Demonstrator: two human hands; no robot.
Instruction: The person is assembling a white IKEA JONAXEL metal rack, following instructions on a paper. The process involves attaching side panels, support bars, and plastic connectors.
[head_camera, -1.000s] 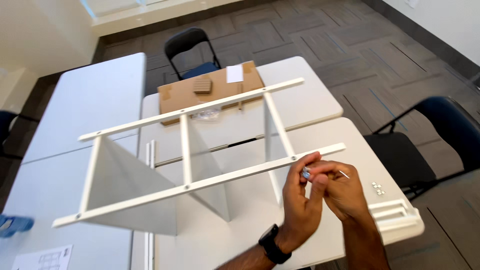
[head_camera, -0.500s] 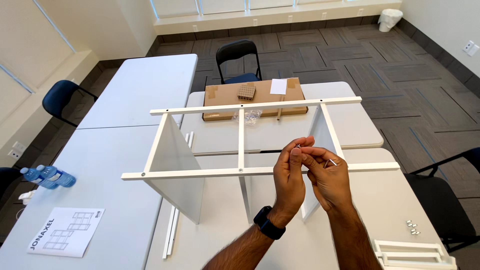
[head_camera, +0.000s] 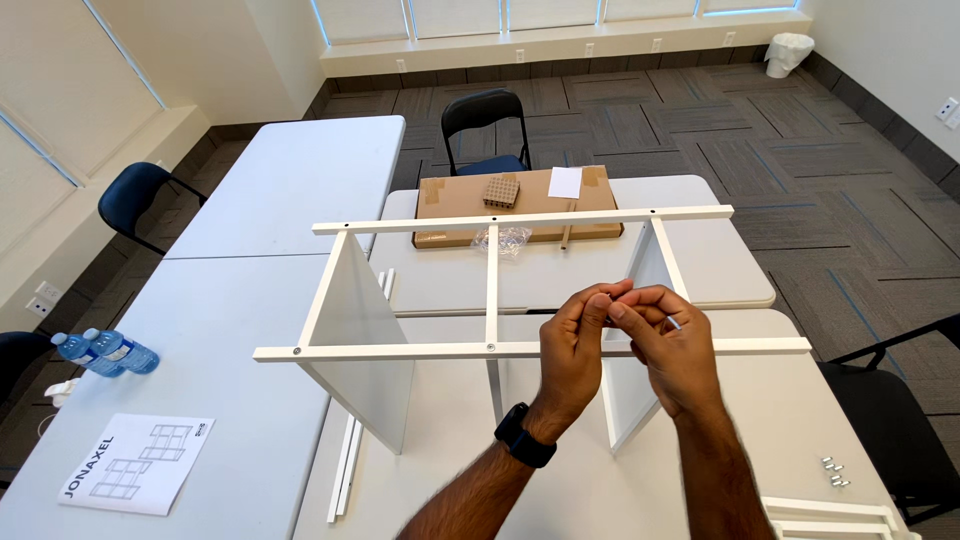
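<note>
Small metal fastener (head_camera: 672, 323) pinched betw. left hand (head_camera: 572, 345) & right hand (head_camera: 672, 350), over white frame rail (head_camera: 420, 351); mid-assembly, nxt needs lining up w/ hole, 12 o'clock.

A black watch (head_camera: 527, 435) with a dark band is worn on the left wrist. Both arms are bare, with no sleeves.

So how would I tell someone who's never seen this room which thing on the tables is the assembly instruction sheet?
Start at the long white table on the left side. Go to its near end, past the two blue water bottles lying by the edge. The instruction sheet is the flat white paper printed with small grid-shaped shelf drawings, the only loose sheet on that table.
</note>
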